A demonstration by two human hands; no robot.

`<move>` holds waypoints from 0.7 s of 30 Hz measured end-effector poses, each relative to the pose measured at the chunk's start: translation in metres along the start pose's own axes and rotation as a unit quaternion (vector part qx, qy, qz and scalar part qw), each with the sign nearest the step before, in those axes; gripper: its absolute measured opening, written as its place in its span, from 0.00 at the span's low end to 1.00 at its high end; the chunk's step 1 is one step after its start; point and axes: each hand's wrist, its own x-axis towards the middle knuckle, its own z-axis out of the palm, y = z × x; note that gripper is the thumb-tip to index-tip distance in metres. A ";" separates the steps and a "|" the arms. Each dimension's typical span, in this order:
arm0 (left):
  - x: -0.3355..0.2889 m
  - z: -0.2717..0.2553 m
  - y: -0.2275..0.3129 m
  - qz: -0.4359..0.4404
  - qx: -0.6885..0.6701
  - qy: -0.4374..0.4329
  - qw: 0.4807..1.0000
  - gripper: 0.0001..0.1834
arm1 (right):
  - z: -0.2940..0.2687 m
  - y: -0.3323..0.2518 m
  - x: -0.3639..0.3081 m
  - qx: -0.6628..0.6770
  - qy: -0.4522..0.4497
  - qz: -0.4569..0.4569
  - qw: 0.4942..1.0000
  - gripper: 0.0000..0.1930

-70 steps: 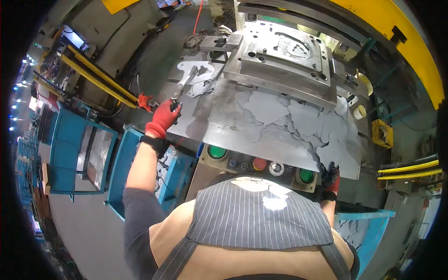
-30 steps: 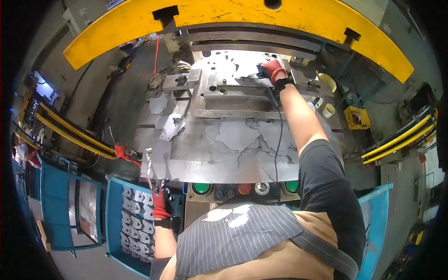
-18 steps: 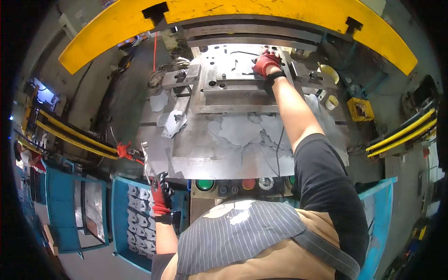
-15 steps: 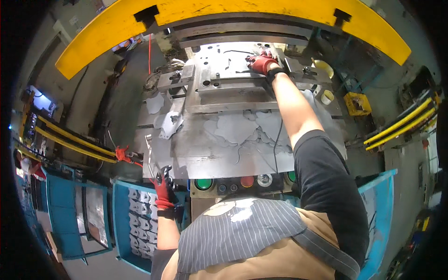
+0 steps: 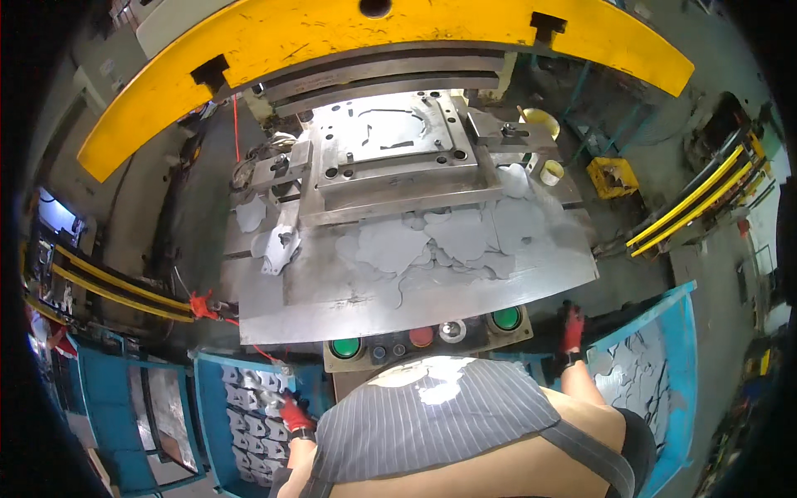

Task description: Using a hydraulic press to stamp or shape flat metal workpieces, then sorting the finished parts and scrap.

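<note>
My left hand (image 5: 295,413), in a red glove, is low at the left, at the right rim of a blue bin (image 5: 199,407) with rows of grey metal parts (image 5: 246,419). Its fingers look closed around something pale and metallic, too blurred to name. A red hose (image 5: 253,344) runs toward that spot. My right hand (image 5: 573,330), also red-gloved, is just off the front right corner of the steel table (image 5: 349,311), beside a second blue bin (image 5: 689,373). Its fingers are dark and blurred; whether they hold anything is unclear. Flat grey metal pieces (image 5: 394,245) lie on the table.
Ahead stands a press die (image 5: 390,133) under a yellow beam (image 5: 374,29). A control panel (image 5: 432,336) with green and red buttons is at my waist. Yellow guard rails (image 5: 689,203) flank both sides. A yellow crate (image 5: 613,176) and a pail (image 5: 544,123) are at the right.
My right hand has withdrawn from the die to the table's front right corner. My left hand has moved down from the table edge to the left bin. The whole view has shifted.
</note>
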 end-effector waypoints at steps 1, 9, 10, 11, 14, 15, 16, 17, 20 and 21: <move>0.010 -0.005 -0.018 -0.076 -0.010 -0.003 0.997 0.16 | -0.006 0.032 0.001 -0.157 -0.098 -0.022 0.982 0.20; 0.097 0.086 -0.024 0.432 0.680 -0.355 0.474 0.22 | 0.071 -0.002 -0.006 -0.305 -0.505 -0.027 0.807 0.21; 0.094 0.094 -0.024 0.627 0.584 -0.352 0.377 0.22 | 0.079 -0.001 -0.010 -0.336 -0.440 0.035 0.832 0.21; 0.092 0.103 -0.023 0.477 0.611 -0.396 0.492 0.23 | 0.092 0.004 -0.012 -0.362 -0.374 0.098 0.848 0.21; 0.051 0.151 0.001 0.184 0.563 -0.471 0.653 0.23 | 0.060 0.078 0.014 -0.360 -0.265 0.122 0.886 0.22; 0.056 0.143 -0.008 0.241 0.521 -0.472 0.669 0.23 | 0.061 0.090 0.015 -0.335 -0.269 0.115 0.896 0.22; 0.065 0.141 -0.015 0.216 0.485 -0.471 0.705 0.23 | 0.059 0.099 0.015 -0.311 -0.267 0.108 0.906 0.22; 0.074 0.127 -0.022 0.190 0.448 -0.455 0.745 0.23 | 0.077 0.091 0.011 -0.277 -0.280 0.119 0.911 0.21; 0.085 0.146 -0.028 -0.034 0.407 -0.429 0.805 0.25 | 0.059 0.100 0.014 -0.235 -0.203 0.142 0.940 0.19; 0.083 0.147 -0.025 -0.050 0.451 -0.423 0.784 0.26 | 0.067 0.093 0.009 -0.231 -0.193 0.162 0.940 0.19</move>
